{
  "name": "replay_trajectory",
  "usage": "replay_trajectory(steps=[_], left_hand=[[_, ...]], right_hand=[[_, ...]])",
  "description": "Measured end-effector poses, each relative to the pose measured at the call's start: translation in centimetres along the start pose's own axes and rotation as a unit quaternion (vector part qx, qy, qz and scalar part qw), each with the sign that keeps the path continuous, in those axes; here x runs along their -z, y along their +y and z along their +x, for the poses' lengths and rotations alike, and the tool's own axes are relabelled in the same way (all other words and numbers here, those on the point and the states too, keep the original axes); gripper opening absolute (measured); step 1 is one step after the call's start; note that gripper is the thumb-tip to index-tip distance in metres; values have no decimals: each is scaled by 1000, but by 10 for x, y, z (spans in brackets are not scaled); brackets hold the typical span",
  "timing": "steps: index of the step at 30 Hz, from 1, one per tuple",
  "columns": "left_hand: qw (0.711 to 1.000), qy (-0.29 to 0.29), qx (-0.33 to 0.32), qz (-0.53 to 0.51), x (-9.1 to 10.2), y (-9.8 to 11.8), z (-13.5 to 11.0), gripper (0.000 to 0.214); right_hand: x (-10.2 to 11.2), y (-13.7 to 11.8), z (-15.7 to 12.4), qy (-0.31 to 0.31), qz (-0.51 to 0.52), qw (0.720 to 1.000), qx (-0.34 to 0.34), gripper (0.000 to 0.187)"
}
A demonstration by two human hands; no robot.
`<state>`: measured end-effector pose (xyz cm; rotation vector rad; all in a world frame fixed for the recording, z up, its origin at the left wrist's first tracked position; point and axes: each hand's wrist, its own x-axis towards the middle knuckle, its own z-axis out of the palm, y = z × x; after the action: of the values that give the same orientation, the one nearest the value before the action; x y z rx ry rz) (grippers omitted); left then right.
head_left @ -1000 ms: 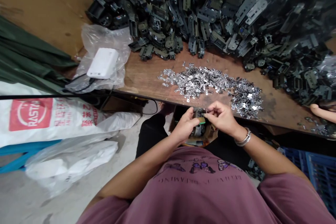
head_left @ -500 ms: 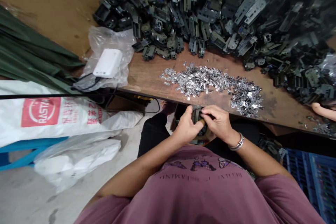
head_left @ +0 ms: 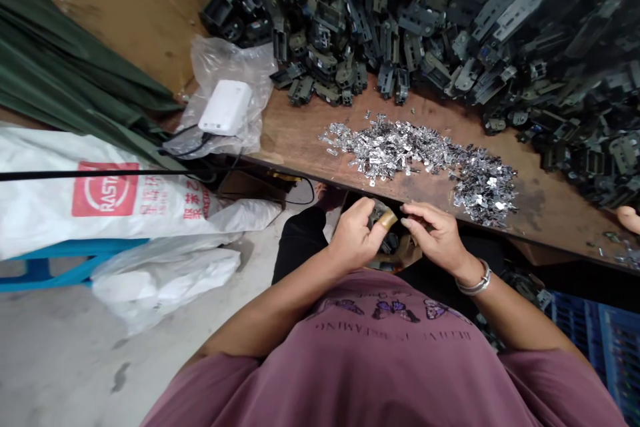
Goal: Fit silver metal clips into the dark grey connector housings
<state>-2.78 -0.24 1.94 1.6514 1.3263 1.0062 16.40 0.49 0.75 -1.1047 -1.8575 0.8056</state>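
Observation:
My left hand is closed around a dark grey plastic housing, mostly hidden by the fingers. A yellowish wrap covers the tip of the left thumb, which presses along the part. Just to the right, my right hand hovers apart from the housing, thumb and forefinger slightly parted, with nothing visible between them. A silver bracelet circles that wrist. Beyond both hands, small shiny metal clips lie heaped on the wooden table.
Many dark plastic housings are piled along the table's back. A white power bank lies on clear plastic at left. Another person's hand shows at the right edge. Below are a printed white sack and blue crates.
My right hand has drawn away from the housing to the right, and its fingers have parted. The left hand still grips the part. The camera view has shifted slightly.

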Motion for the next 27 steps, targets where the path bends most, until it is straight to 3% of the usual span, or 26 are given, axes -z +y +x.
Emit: replay_trajectory(steps=[3,7,12,14,16,18,21,23,27], left_hand=[[999,39,8,-28,7,-1,0,23],[988,34,65,-133,12,-9,-1,22],[912,61,263,-308,10,-25,-5,36],[893,61,291,-337,10,-26,-5,38],[894,27,285,-345,11,-27,-4,39],[915,-40,264,-303,10,-32,-1,37],[955,-140,216,-145,1,-53,6,32],[959,-184,211,-51,-9,-73,10,32],[963,-155,218,15,-29,-105,18,33]], right_hand=[[-2,1,-5,-34,-4,999,-16,14],[-1,3,-5,-37,-9,999,-23,12],[10,13,6,-31,-32,999,-29,11],[18,23,14,-21,-55,998,-39,12],[29,37,27,-4,-86,995,-45,15],[42,52,47,19,-129,990,-49,18],[64,72,88,47,-236,969,-56,23],[74,83,119,58,-322,943,-58,29],[78,98,177,64,-425,901,-64,45]])
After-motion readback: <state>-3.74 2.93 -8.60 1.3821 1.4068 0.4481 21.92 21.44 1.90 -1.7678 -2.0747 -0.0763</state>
